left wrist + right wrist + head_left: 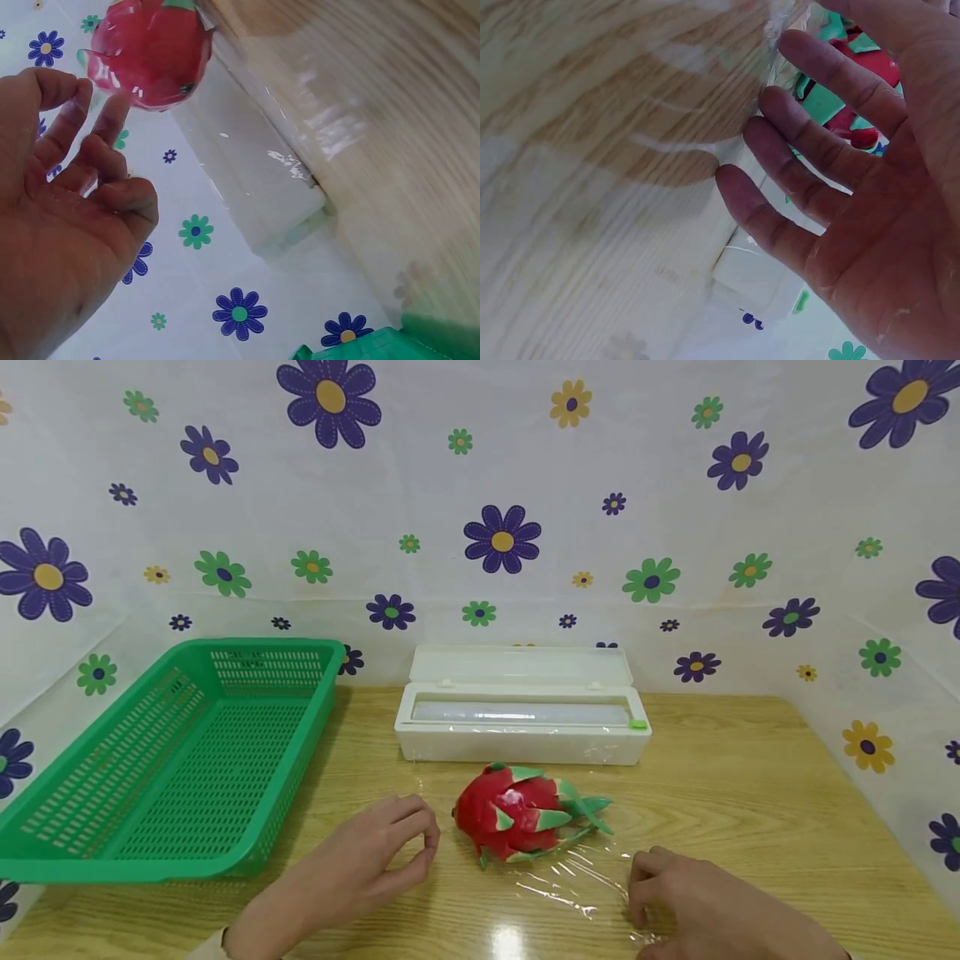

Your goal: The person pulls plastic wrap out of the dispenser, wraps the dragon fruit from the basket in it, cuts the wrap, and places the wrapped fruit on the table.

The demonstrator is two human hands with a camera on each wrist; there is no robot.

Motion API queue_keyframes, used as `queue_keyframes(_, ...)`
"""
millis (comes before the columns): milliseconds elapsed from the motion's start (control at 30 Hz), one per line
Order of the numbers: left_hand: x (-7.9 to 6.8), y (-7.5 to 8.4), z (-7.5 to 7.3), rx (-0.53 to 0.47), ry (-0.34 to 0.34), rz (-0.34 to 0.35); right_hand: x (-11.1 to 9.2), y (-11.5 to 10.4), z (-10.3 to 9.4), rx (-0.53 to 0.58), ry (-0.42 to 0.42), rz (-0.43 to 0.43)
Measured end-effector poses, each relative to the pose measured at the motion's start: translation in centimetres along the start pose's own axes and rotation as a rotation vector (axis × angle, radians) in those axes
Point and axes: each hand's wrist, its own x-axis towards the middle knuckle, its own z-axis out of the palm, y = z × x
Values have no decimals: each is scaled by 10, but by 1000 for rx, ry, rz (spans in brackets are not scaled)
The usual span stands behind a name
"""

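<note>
A red dragon fruit with green-tipped scales lies on its side between the two hands. Clear plastic wrap runs from the roll in the white box toward me, its glossy creases showing beside the fruit. At the fruit's left, the left hand brings thumb and forefinger together at the wrap's left side. The right hand pinches the wrap's near right part, which bunches up at its fingertips. In the right wrist view, crinkled wrap meets the forefinger tip, while the other fingers stay fairly straight.
The dispenser's lid stands raised behind the wrap roll, and a small green slider sits at its right end. A green plastic basket stands on the left of the wooden table. A flowered sheet hangs behind.
</note>
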Motion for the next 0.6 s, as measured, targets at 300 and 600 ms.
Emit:
queue_keyframes(300,2,4,-7,-201,-92,-81,0,1,4,-87,94,-132)
queue_keyframes(600,6,0,-8,-466,-184,-169,-3,-2,0,-22,46,-43)
